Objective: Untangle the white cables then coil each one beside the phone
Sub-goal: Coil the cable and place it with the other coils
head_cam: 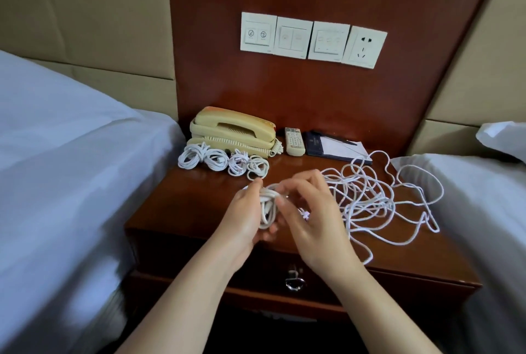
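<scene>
Part-wound cable coil (pixel 267 211): light, limp and probably springy; best held across its bundled turns. Left hand (pixel 243 218) curls round it; right hand (pixel 311 221) pinches its top strand. Loose tangle (pixel 370 203) just right of that hand; finished coils (pixel 222 160) beyond the left, touching the phone (pixel 233 131).
</scene>
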